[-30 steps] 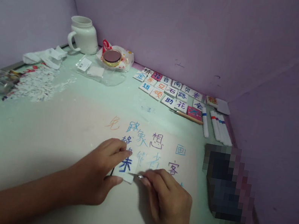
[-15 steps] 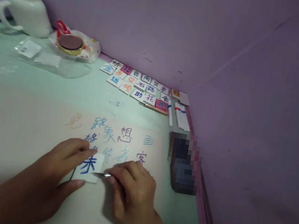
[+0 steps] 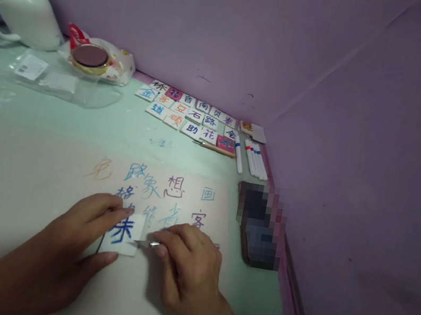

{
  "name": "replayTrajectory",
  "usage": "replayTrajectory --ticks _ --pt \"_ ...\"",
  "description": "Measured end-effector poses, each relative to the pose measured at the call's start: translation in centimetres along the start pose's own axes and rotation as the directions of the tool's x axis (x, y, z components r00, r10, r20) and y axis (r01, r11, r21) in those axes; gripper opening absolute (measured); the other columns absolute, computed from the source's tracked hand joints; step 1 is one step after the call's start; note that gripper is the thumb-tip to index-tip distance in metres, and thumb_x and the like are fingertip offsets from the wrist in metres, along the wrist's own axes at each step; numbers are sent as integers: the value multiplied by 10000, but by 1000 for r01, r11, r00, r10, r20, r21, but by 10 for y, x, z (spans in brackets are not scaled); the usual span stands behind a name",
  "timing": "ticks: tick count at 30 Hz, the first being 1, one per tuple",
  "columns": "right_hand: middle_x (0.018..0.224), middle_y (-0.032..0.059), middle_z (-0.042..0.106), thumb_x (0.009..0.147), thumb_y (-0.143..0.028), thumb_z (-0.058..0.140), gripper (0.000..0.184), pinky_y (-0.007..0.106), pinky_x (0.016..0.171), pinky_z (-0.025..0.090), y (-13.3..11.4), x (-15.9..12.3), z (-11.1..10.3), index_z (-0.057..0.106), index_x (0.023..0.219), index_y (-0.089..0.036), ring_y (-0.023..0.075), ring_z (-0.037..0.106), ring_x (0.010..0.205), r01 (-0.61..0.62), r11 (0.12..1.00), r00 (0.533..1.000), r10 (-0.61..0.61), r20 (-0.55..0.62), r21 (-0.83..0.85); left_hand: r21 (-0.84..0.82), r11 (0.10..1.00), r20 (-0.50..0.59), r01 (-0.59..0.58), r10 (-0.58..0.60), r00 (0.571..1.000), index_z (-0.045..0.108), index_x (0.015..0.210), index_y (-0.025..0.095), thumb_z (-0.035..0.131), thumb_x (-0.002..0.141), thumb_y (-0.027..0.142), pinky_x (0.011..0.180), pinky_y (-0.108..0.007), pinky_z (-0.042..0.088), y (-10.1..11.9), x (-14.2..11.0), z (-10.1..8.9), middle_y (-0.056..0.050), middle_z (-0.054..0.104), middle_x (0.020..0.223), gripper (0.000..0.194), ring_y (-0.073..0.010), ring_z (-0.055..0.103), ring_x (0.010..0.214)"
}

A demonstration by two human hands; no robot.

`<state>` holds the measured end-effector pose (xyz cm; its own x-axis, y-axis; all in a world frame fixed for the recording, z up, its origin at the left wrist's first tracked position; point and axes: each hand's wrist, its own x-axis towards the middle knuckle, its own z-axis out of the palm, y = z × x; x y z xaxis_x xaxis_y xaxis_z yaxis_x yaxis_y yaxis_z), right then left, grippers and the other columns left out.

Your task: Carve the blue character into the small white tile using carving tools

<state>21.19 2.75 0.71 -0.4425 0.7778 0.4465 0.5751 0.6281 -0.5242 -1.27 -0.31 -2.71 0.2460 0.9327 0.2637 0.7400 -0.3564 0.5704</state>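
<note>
One view only, worn on the person's head: it looks forward and steeply down across the tabletop point(image 3: 51, 168), near enough that the handwritten characters point(image 3: 175, 186) read clearly. The left fingers point(image 3: 109, 217) fall at eight o'clock in the frame, the right fingers point(image 3: 174, 240) at six. Its upper part takes in purple walls point(image 3: 201, 21); the left edge crops a white jug point(image 3: 25, 8) at ten o'clock.

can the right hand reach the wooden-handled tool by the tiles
Probably yes: only flat handwritten characters seem to lie between the right hand and the wooden-handled tool, though the hand holds a slim metal tool it may need to put down.
</note>
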Motion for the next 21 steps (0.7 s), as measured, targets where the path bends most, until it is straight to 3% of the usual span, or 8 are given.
replayTrajectory --ticks 4,8,21 --pt "769 42 674 896 -166 528 164 269 605 407 2 -3 -2 687 937 -166 162 587 674 70 996 997 -72 -19 -60 35 997 57 -64 62 996 456 1302 201 506 859 197 980 -416 454 10 8 -8 -122 479 1253 446 -280 495 1164" --pt "821 22 693 908 -167 529 194 265 589 364 6 -8 -4 693 1000 -212 150 585 658 152 955 988 -154 14 -254 -58 995 91 -77 82 992 469 1258 128 533 792 128 951 -446 462 18 14 -15 -152 498 1190 471 -286 492 1115" --pt "657 -21 637 947 -258 470 249 299 505 256 1 -6 -2 717 916 -256 129 503 510 155 918 988 -145 56 -366 -155 985 93 -77 92 991 505 1215 32 578 758 98 928 -479 467 21 15 -18 -183 481 1140 467 -295 469 1070"
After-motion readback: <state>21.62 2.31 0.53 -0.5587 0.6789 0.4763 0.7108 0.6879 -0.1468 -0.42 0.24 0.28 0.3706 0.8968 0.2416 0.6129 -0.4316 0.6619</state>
